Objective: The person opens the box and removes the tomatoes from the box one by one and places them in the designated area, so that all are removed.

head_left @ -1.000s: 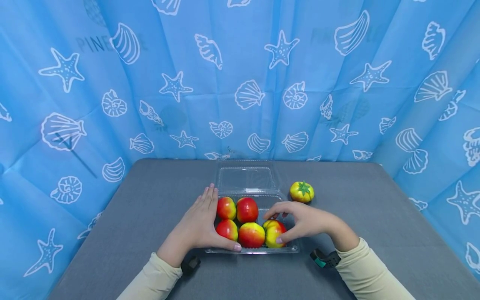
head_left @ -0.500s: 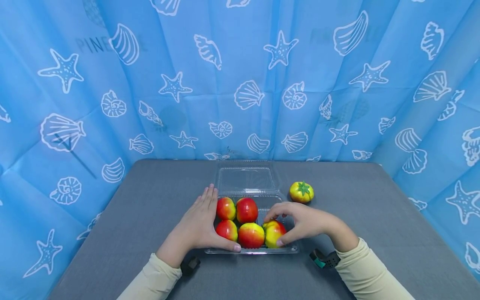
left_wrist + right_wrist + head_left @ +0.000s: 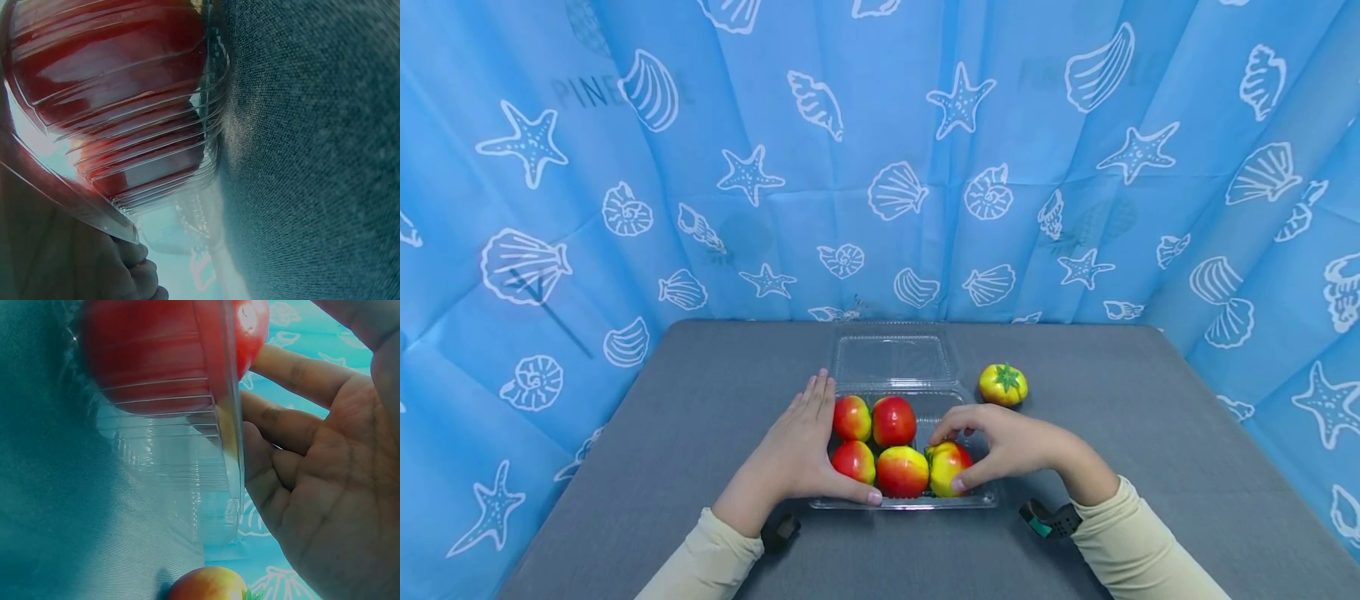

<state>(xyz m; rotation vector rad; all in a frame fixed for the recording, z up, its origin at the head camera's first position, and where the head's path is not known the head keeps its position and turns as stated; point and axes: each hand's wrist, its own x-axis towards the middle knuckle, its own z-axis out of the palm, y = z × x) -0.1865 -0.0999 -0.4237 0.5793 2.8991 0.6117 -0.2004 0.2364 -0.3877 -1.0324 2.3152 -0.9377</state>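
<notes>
A clear plastic clamshell box (image 3: 977, 500) holds several glossy red and yellow fruits that look like tomatoes, in two rows. My left hand (image 3: 797, 454) lies along the box's left side, fingers straight and thumb stretched over its front rim. With thumb and bent fingers, my right hand (image 3: 1015, 442) holds the tomato (image 3: 950, 471) at the front right of the box. In the right wrist view its fingers (image 3: 281, 419) reach over the rim beside that red fruit. Through the ribbed wall in the left wrist view, red fruits (image 3: 119, 75) show.
Another yellow tomato (image 3: 1003, 384) with a green star-shaped calyx sits on the grey table behind the right hand. The box's clear lid (image 3: 891, 358) lies folded back towards the curtain. A blue curtain (image 3: 880, 125) with shells and starfish hangs behind the table (image 3: 730, 375).
</notes>
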